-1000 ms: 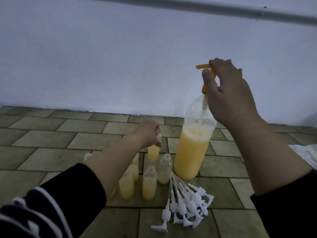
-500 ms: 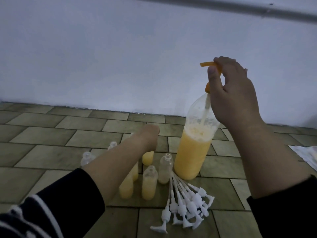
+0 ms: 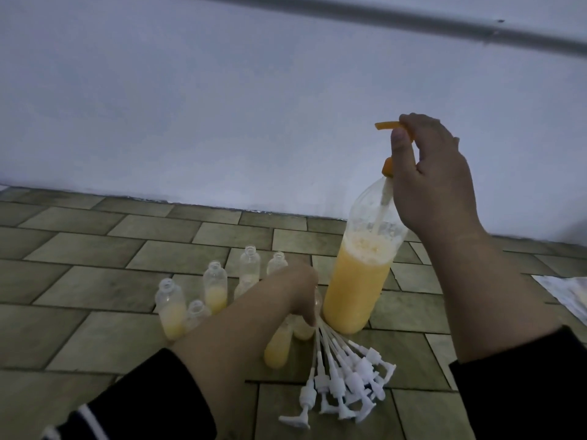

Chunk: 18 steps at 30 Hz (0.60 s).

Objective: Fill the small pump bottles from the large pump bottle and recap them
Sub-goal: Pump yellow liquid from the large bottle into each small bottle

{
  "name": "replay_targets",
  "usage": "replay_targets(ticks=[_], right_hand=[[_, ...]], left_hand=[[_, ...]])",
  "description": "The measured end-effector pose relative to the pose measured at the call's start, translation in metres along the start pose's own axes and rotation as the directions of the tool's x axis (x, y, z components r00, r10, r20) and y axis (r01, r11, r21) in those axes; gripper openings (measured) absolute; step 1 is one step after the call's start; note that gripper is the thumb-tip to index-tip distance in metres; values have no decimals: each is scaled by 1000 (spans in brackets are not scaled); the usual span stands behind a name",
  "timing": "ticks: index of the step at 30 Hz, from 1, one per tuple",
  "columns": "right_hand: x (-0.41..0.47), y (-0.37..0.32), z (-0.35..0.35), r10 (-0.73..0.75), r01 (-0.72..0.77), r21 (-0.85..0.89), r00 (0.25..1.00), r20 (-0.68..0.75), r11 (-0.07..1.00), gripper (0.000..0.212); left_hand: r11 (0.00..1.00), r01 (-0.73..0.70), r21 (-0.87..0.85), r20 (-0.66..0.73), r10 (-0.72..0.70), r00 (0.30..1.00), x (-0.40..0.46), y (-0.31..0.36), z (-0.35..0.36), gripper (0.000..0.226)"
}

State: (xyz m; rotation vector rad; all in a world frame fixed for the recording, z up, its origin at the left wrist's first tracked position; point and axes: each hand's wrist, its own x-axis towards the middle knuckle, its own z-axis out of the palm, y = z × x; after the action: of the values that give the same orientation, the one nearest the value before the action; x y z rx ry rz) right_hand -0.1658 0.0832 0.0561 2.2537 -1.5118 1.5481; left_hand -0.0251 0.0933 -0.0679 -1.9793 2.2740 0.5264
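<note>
**Hands at the large pump bottle, small bottles clustered on the floor**

Nearest, just in front of the large pump bottle (image 3: 359, 281): a fanned heap of white pump caps (image 3: 343, 389) lying flat on the tiled floor (image 3: 95, 287), dip tubes converging toward the bottle's base, heads spread toward the camera.

Just left of that base: left hand (image 3: 298, 287), reaching in from a dark striped sleeve (image 3: 127, 401), fingers curled down around the top of a small bottle (image 3: 303, 325) standing right beside the large one; only a sliver of clear neck and the yellow lower part visible under the hand. One more small filled bottle (image 3: 278, 347) a little nearer, partly behind the forearm.

Further left of the large pump bottle: a loose group of uncapped small bottles (image 3: 216, 287), upright, holding varying amounts of yellow liquid, some nearly empty; the rearmost pair clear almost to the bottom.

The large pump bottle itself: upright on the floor, roughly two-thirds full of orange-yellow liquid with froth on top, dip tube showing through the clear shoulder.

Above it: right hand (image 3: 435, 182), thumb and fingers pinching the orange pump head (image 3: 389, 127), spout pointing left; whether the pump is pressed down cannot be told.

To the right of the bottle, at the frame edge: a white sheet (image 3: 568, 296) on the floor.

Behind everything: a pale wall (image 3: 222, 106), with a grey pipe (image 3: 413, 25) crossing it high up.
</note>
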Motion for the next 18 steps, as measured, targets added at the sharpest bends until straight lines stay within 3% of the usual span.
replay_targets(ticks=[6, 8, 11, 13, 15, 18], right_hand=[[1, 2, -2, -2, 4, -37, 999, 32, 999, 42], [2, 4, -2, -13, 15, -34, 999, 42, 999, 42], [2, 6, -2, -18, 19, -29, 999, 42, 999, 41], [3, 7, -2, -20, 21, -18, 999, 32, 1000, 41], [3, 8, -1, -26, 26, -12, 999, 20, 1000, 41], [2, 11, 2, -53, 53, -36, 999, 1, 998, 42]], left_hand=[[999, 29, -33, -81, -32, 996, -4, -4, -2, 53], [990, 61, -131, -115, -76, 990, -12, -8, -16, 51], [937, 20, -348, -272, -122, 955, -32, -23, -42, 42], [847, -95, -524, -399, -146, 905, -45, -30, -57, 40], [675, -265, -689, -511, -193, 837, -52, -31, -69, 41], [407, -463, -788, -584, -256, 770, -48, -19, -81, 36]])
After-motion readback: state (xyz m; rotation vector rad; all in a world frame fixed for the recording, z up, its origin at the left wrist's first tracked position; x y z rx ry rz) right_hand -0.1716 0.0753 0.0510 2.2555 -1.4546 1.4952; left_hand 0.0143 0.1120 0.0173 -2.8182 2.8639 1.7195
